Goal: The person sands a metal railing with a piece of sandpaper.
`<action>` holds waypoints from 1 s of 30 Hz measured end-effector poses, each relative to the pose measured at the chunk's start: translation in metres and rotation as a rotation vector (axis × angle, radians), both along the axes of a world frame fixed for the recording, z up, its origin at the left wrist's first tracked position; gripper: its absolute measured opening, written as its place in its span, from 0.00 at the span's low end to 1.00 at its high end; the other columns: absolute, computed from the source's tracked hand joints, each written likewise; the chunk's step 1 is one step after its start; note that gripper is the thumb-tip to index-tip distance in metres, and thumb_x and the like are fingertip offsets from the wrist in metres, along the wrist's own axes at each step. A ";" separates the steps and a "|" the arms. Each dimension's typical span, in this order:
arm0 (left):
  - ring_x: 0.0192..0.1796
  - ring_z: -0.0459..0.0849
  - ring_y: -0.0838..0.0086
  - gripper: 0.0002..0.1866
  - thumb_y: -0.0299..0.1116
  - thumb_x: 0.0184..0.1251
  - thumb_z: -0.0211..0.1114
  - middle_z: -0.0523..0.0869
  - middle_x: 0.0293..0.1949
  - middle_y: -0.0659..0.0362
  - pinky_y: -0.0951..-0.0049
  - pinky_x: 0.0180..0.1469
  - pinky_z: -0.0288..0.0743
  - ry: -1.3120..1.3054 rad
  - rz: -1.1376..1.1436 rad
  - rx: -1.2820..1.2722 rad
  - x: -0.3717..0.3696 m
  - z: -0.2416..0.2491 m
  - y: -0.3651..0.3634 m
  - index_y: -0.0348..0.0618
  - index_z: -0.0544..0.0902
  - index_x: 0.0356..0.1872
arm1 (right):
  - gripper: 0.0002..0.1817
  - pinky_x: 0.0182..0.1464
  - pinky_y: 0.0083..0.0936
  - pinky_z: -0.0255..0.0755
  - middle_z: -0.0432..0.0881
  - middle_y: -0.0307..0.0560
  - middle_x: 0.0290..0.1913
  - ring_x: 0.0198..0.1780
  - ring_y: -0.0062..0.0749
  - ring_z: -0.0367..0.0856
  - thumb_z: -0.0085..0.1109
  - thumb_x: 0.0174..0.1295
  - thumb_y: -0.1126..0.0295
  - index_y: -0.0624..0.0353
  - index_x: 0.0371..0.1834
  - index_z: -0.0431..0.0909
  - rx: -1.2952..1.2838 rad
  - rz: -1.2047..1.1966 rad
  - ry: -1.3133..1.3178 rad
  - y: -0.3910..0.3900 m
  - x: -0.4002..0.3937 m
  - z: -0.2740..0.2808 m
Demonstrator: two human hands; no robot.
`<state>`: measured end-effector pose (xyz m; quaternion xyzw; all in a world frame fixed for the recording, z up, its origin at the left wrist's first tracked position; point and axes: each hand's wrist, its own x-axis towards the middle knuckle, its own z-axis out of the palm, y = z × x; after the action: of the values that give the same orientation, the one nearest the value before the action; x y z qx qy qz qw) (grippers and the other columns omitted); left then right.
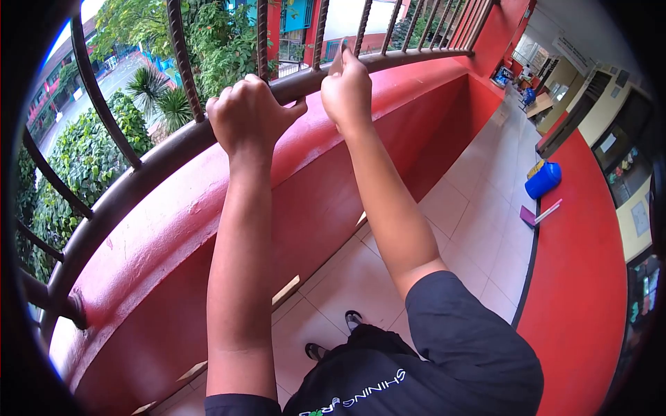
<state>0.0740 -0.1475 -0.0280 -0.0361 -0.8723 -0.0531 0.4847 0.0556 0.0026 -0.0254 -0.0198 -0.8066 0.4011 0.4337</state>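
My left hand [246, 118] is closed over the dark metal railing [170, 154], knuckles up, its thumb pointing right along the bar. Just to the right, my right hand [349, 90] is raised at the same rail, its fingers curled. A small brownish, flat-looking patch [337, 64] shows at its fingers; whether that is a held piece or part of the hand I cannot make out. Ridged vertical bars [182, 59] rise from the rail around both hands. Beneath the rail runs a pink-red painted parapet [149, 239].
A tiled walkway [444, 208] runs off to the far right. Along its red wall [579, 277] stand a blue bin [543, 180] and a purple dustpan [528, 216]. Cardboard boxes [540, 105] lie farther down. Outside the bars are shrubs [104, 139] and a court.
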 end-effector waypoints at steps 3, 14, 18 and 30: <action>0.28 0.90 0.64 0.35 0.73 0.38 0.78 0.90 0.25 0.58 0.63 0.36 0.82 -0.031 -0.012 0.038 0.001 0.000 0.001 0.46 0.87 0.25 | 0.30 0.64 0.44 0.81 0.78 0.77 0.65 0.62 0.61 0.83 0.52 0.60 0.86 0.73 0.71 0.73 0.274 -0.113 0.023 0.016 -0.009 -0.008; 0.26 0.88 0.68 0.34 0.72 0.37 0.80 0.87 0.21 0.60 0.65 0.37 0.77 0.026 -0.023 0.059 -0.001 -0.002 0.003 0.48 0.84 0.21 | 0.25 0.60 0.46 0.85 0.75 0.75 0.70 0.57 0.62 0.88 0.49 0.69 0.80 0.72 0.70 0.73 0.612 -0.208 -0.044 -0.002 0.013 -0.031; 0.25 0.88 0.68 0.34 0.72 0.37 0.79 0.87 0.21 0.60 0.65 0.37 0.77 0.030 -0.017 0.038 -0.001 -0.004 0.002 0.48 0.84 0.21 | 0.27 0.58 0.41 0.87 0.71 0.79 0.72 0.65 0.59 0.83 0.53 0.69 0.77 0.74 0.72 0.71 0.658 -0.240 -0.096 0.022 -0.010 -0.020; 0.28 0.90 0.64 0.35 0.73 0.38 0.78 0.90 0.25 0.57 0.63 0.38 0.82 -0.017 -0.037 0.065 -0.001 0.000 0.002 0.46 0.87 0.24 | 0.23 0.60 0.47 0.84 0.77 0.68 0.70 0.56 0.60 0.87 0.51 0.69 0.80 0.66 0.67 0.78 0.565 -0.229 -0.151 -0.005 0.016 -0.020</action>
<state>0.0734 -0.1456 -0.0285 -0.0357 -0.8734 -0.0908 0.4771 0.0717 -0.0029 -0.0459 -0.0188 -0.9087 0.1070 0.4031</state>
